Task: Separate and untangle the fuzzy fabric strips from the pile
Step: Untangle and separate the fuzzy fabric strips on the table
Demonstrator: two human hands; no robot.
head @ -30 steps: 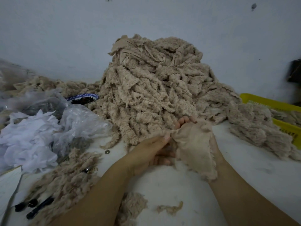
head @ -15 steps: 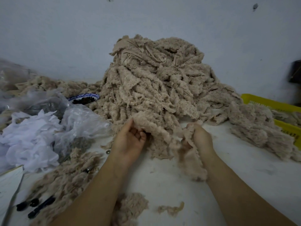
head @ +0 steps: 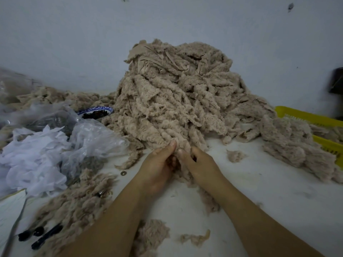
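Observation:
A tall pile of beige fuzzy fabric strips (head: 178, 93) rises against the wall at the centre of the white table (head: 269, 197). My left hand (head: 157, 167) and my right hand (head: 199, 166) meet at the pile's front foot. Both pinch the same fuzzy strip (head: 181, 143) where it hangs from the pile, thumbs side by side. The strip's lower end trails down between my wrists and is partly hidden by them. A smaller heap of loose strips (head: 74, 206) lies at the lower left.
Clear plastic bags with white cloth scraps (head: 37, 160) fill the left side. A blue-rimmed bowl of dark bits (head: 96, 113) sits behind them. A yellow basket (head: 315, 117) holding more strips stands at the right. Black-handled scissors (head: 44, 236) lie at the lower left, with small scraps (head: 195, 238) near me.
My hands have come together at the pile's foot, from apart half a second ago. The large piece my right hand held earlier is gone from it; a small tuft now lies to the right.

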